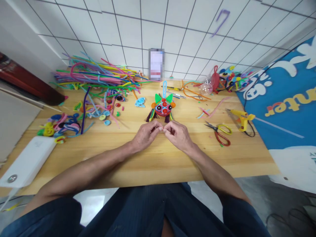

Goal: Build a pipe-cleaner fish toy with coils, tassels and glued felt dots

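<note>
My left hand [147,134] and my right hand [178,135] meet over the middle of the table, fingertips pinched close together. Between the fingertips is a tiny reddish bit, too small to name. Just beyond them sits a colourful animal-head ornament [163,108] with green ears, black eyes, orange side balls, dark tassels and a light blue loop on top. It stands apart from the fingers, as far as I can see. Right of my right hand lie scissors [218,132] with one red and one yellow handle, blades partly apart.
Pipe cleaners [98,74] are heaped at the back left, with curled pieces [65,125] nearer. A phone [156,64] leans on the tiled wall. A yellow glue gun [243,118] lies right, a white power bank [31,161] left. Cutter knives [174,88] lie behind the ornament.
</note>
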Motion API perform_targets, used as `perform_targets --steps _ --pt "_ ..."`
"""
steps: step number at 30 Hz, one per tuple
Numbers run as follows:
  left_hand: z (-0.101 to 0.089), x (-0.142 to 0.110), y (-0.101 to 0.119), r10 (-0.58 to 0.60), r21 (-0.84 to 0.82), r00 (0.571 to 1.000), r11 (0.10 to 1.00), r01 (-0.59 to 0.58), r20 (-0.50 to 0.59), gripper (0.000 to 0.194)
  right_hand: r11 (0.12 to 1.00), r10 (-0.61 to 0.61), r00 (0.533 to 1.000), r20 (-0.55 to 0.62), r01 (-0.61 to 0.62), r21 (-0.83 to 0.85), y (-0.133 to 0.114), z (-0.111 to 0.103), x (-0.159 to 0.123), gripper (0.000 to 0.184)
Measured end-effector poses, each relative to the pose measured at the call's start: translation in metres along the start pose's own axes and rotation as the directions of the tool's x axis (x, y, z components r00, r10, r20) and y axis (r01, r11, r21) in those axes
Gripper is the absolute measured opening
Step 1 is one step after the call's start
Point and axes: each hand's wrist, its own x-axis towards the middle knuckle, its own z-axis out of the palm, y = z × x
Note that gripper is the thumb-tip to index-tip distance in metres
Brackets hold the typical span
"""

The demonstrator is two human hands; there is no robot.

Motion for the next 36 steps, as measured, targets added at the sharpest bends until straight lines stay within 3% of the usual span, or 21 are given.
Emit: perform_targets --steps 6,12,17,20,22,26,28,30,33,36 --pt "0.012 -0.004 -0.001 -0.192 -0.315 0.98 0.934 0.17 -0.04 0.027 0.958 0.174 0.984 0.023 -0.175 0.228 -0.002 0.006 0.001 0.014" --pt "0.001 0.002 -0.004 -0.162 -0.244 0.982 0.953 0.182 0.099 0.028 0.995 0.064 0.998 -0.001 -0.064 0.079 0.001 0.002 0.0 0.011" --pt "0.004 0.004 -0.009 -0.228 -0.43 0.971 0.872 0.234 0.066 0.035 0.907 0.235 0.962 0.139 -0.269 0.325 0.003 0.001 0.004 0.014" --pt "0.01 0.003 -0.01 -0.279 -0.499 0.958 0.822 0.275 0.068 0.037 0.888 0.266 0.957 0.113 -0.289 0.357 0.003 0.003 0.005 0.016" --pt "0.011 0.002 -0.007 -0.263 -0.462 0.963 0.847 0.263 0.067 0.035 0.912 0.243 0.967 0.076 -0.255 0.321 0.002 0.004 0.004 0.015" --pt "0.003 0.003 -0.002 -0.116 -0.176 0.991 0.976 0.126 0.065 0.023 0.992 0.071 0.997 -0.038 -0.066 0.106 0.001 0.003 0.002 0.012" --pt "0.0 0.004 -0.001 -0.086 -0.115 0.993 0.989 0.094 0.075 0.02 0.997 0.035 0.999 -0.029 -0.033 0.073 0.001 0.0 0.003 0.012" --pt "0.0 0.005 -0.002 -0.113 -0.178 0.992 0.976 0.122 0.061 0.022 0.98 0.106 0.994 0.04 -0.111 0.165 0.002 -0.004 0.005 0.011" --pt "0.005 0.006 -0.004 -0.195 -0.354 0.981 0.915 0.191 0.026 0.026 0.889 0.238 0.959 0.152 -0.278 0.363 0.003 -0.006 0.008 0.016" --pt "0.013 0.005 -0.007 -0.275 -0.47 0.961 0.845 0.254 0.026 0.033 0.824 0.282 0.945 0.166 -0.327 0.463 0.004 -0.004 0.01 0.017"
